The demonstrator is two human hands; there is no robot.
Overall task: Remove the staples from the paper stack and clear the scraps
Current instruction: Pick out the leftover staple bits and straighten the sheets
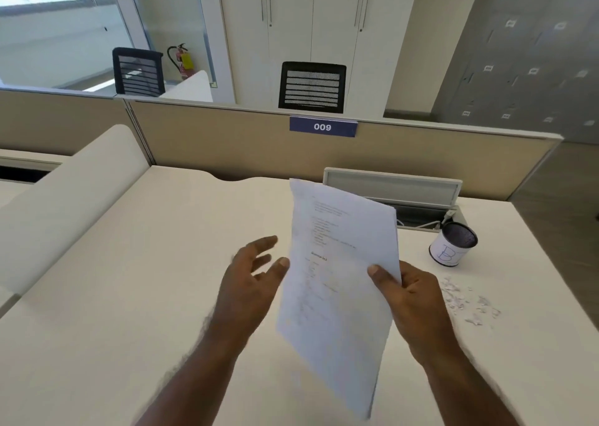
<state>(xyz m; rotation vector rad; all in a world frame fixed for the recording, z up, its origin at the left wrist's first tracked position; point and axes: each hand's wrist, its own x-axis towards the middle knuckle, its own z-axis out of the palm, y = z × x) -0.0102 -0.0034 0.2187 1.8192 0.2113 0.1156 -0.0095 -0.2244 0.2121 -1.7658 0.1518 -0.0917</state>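
Observation:
A stack of white printed paper point(337, 279) is held up above the desk, tilted and blurred. My right hand point(411, 299) grips its right edge, thumb on the front sheet and fingers behind. Just left of the stack, my left hand point(252, 279) is spread with straight fingers, its thumb tip at the paper's left edge, holding nothing. A scatter of small scraps point(466, 299) lies on the desk to the right of my right hand. I cannot make out any staples on the stack.
A small round cup point(453, 244) wrapped in white paper stands on the white desk point(129, 296) at the right, beyond the scraps. Behind the stack an open cable tray point(392, 192) sits against the beige partition point(227, 146) marked 009.

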